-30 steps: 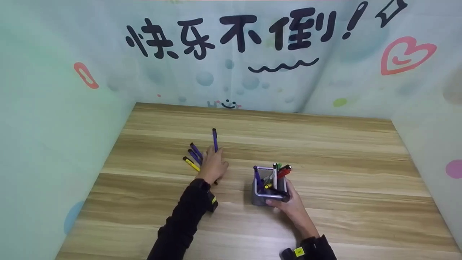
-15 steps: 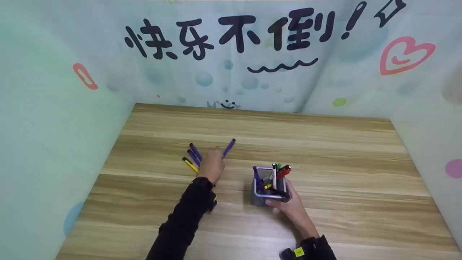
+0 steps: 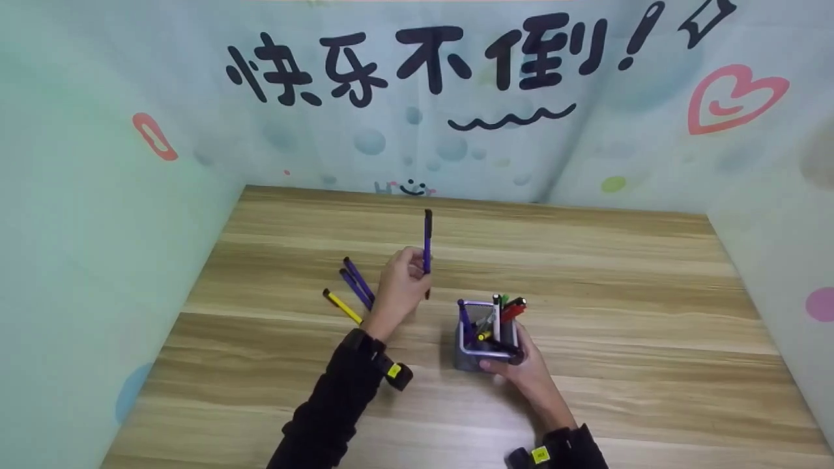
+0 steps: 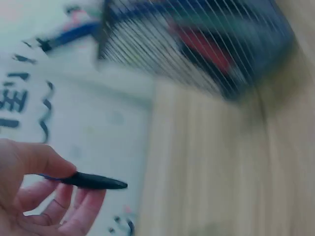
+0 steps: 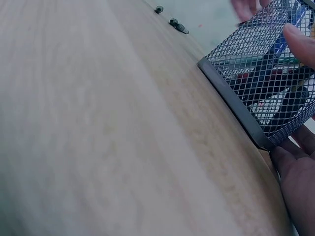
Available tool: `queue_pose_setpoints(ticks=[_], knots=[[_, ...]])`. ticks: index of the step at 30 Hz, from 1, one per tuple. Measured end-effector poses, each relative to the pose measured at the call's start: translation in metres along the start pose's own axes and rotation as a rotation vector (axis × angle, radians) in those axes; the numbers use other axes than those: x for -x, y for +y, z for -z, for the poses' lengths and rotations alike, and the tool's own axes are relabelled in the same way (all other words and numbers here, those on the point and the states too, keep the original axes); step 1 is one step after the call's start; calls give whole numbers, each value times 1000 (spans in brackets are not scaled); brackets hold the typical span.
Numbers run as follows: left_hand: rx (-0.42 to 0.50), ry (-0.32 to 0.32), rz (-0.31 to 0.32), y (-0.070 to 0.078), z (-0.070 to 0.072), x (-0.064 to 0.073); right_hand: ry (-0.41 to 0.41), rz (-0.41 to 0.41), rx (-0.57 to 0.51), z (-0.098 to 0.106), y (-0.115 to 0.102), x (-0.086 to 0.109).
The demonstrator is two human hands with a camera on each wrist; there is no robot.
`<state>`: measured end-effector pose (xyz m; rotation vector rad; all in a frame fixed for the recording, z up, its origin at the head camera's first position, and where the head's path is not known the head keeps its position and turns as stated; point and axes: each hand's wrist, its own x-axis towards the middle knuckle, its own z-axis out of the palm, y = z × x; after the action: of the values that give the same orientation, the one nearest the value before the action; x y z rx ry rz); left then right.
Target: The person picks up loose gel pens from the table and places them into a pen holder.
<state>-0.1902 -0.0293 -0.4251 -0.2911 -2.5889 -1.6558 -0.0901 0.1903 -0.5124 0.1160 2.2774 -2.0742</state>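
Pinched between thumb and fingers of my left hand point(image 3: 399, 286), a purple pen point(image 3: 427, 242) with a black cap stands nearly upright above the table. In the left wrist view its dark end point(image 4: 98, 181) pokes out past the thumb. My right hand point(image 3: 529, 365) grips a square mesh pen holder point(image 3: 470, 360) by its right and near sides. Several pens fill the holder, among them a white pen point(image 3: 496, 319), a red pen point(image 3: 513, 309) and a purple pen point(image 3: 464, 319). Through the mesh in the right wrist view, pens lean at different angles.
Left of my left hand, two purple pens point(image 3: 357, 283) and a yellow pen point(image 3: 342, 306) lie on the wooden table point(image 3: 619, 280). A printed cloth backdrop point(image 3: 313, 143) rises along the table's back and sides.
My left hand has lifted the purple pen off the table, moved it slightly right and turned it upright. The yellow pen has shifted slightly. My right hand and the pen holder have stayed put.
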Motion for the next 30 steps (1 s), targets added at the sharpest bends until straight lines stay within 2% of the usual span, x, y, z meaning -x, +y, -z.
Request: queue_pose_setpoints(ticks=[3,6,8,10,13,17,23,30], knots=[[128,4,-44,15,-2,6,-1,6,3,0,0,0],[214,-21,-79,30,-5,15,-1,11,8,0,0,0],[245,-53,-102,38,-7,21,-3,9,9,1,1,-1],[239,-93,-126,45,-11,26,-2,7,16,1,1,-1],[155,-154,-174,53,-17,34,-2,8,17,1,1,-1],[-10,-207,-255,60,-26,42,4,13,22,0,2,-1],[-197,-220,-336,61,-38,46,2,10,13,0,2,-2],[-322,-204,-392,57,-43,48,9,10,37,0,0,-2]])
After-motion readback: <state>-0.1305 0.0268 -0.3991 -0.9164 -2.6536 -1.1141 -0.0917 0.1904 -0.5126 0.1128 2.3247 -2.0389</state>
